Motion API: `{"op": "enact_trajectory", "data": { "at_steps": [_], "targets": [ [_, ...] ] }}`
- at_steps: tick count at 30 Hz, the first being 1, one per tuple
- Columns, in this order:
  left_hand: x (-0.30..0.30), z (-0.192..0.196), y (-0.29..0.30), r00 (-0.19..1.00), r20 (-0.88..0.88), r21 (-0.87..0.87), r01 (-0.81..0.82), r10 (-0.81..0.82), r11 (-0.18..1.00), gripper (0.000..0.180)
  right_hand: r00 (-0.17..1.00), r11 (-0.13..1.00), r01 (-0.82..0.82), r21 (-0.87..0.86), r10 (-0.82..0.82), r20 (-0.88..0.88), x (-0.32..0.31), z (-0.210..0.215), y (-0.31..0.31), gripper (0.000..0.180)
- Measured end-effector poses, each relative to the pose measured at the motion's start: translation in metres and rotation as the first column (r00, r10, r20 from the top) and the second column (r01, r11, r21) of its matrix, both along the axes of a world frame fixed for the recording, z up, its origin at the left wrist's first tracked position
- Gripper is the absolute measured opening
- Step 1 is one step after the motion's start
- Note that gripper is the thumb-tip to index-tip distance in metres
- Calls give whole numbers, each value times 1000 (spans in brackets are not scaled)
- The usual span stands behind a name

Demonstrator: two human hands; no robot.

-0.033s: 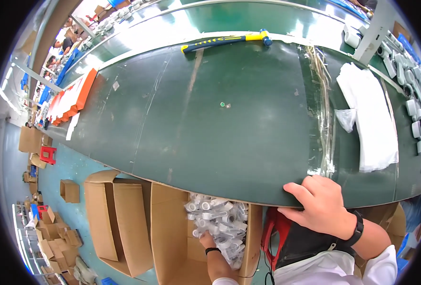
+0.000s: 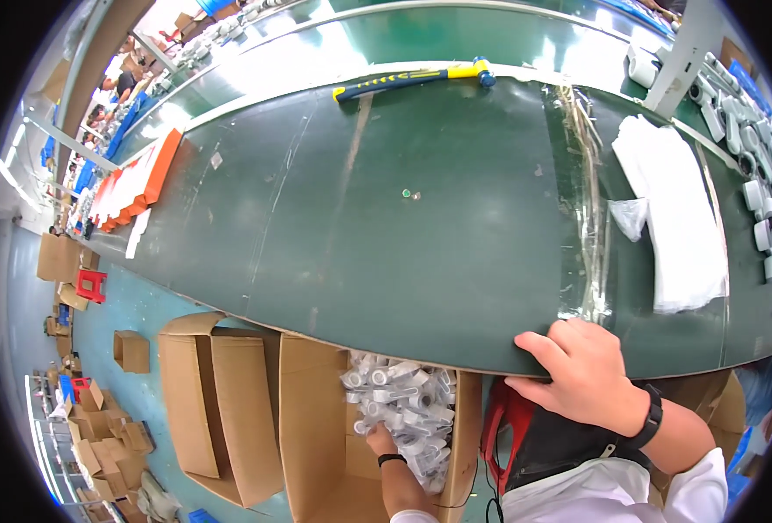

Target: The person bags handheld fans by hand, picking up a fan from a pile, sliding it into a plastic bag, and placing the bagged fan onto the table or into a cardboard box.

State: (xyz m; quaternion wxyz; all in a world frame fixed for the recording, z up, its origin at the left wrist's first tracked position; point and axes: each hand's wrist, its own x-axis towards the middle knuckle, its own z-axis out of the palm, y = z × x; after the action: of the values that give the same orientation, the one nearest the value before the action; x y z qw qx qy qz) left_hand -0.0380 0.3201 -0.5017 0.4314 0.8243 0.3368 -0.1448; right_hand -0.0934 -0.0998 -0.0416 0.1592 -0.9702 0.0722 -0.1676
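Dozens of pale, clear-wrapped parts [image 2: 416,418] lie heaped along the right side of an open carton [image 2: 310,418], just below the near edge of the bench. More tall cartons [image 2: 244,405] stand open beside it, on the left. Above spreads the dark green bench top [image 2: 438,253], scuffed, with wrinkled clear tape [image 2: 591,200] running across its right part. White plastic bags [image 2: 678,218] lie flat beyond the tape; a yellow-and-blue hammer [image 2: 412,80] rests along the far edge, and orange trays [image 2: 152,174] sit at the left end. Down on the blue-green floor [image 2: 124,305] I see a red stool [image 2: 90,285] and stacked boxes.

The left hand [image 2: 379,438] reaches down into the carton, at the heap's left edge; its fingers are hidden, so I cannot tell whether they grip anything. The right hand [image 2: 582,366] lies over the bench's near edge, palm down, thumb and forefinger spread apart, wrist banded in black.
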Motion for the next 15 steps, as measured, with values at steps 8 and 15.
{"op": "enact_trajectory", "data": {
  "at_steps": [8, 15],
  "targets": [
    [42, 146, -40, 831, 557, 12, -10, 2, 1000, 24, 993, 995, -56, 88, 46, 105, -8, -4, -3, 38],
    [37, 374, -173, 492, 870, -216, 368, 8, 905, 16, 958, 956, -104, 274, 23, 286, -20, -3, -5, 22]
  ]
}}
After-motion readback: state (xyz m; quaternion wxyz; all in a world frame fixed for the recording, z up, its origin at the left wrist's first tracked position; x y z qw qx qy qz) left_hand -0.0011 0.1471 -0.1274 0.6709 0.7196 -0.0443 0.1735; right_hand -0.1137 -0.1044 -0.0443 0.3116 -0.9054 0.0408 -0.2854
